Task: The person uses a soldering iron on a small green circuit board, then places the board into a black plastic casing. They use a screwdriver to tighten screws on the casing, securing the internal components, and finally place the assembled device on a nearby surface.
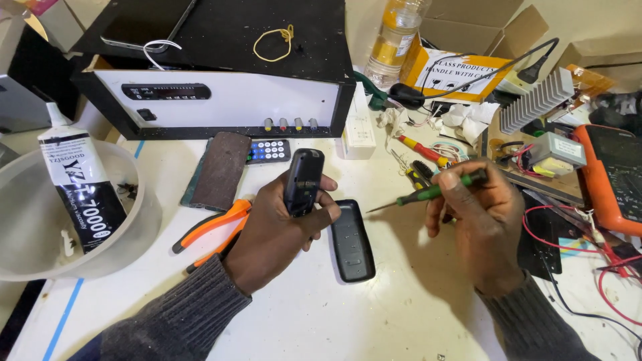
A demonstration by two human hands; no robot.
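Clearly light and rigid, the small black phone body [303,180] stands upright above the white bench [401,314], gripped around its narrow sides by the left hand [281,224]. Right hand [478,214] pinches a green-handled screwdriver [435,192]; its detached back cover [352,241] lies just beside, probably slippery plastic.

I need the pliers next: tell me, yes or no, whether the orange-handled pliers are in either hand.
No: the orange-handled pliers lie on the table beside the left hand, which holds a small black device.
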